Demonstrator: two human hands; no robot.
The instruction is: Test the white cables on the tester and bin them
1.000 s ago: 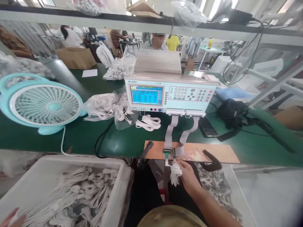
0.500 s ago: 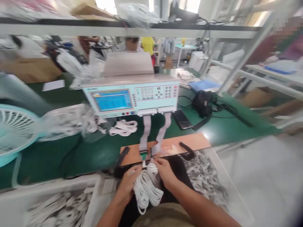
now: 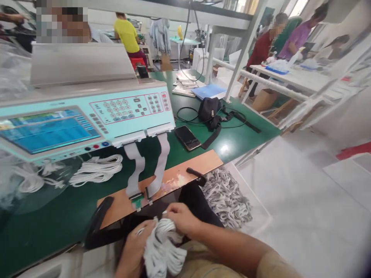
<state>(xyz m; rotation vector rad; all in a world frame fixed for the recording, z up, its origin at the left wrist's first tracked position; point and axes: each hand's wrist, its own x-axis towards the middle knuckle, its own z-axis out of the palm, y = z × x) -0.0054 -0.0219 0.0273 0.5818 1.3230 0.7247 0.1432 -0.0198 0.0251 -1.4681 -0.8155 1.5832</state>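
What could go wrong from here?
Tangling: the white cables hang in loops bunched between the left hand and right hand, so they might catch on one another.
Dropping: both hands grip near the top of the bunch, with the loops hanging below, so one could slip free.
Tugging: the grey ribbons end at the board's front edge, just beyond the hands; a stray knock might pull them.
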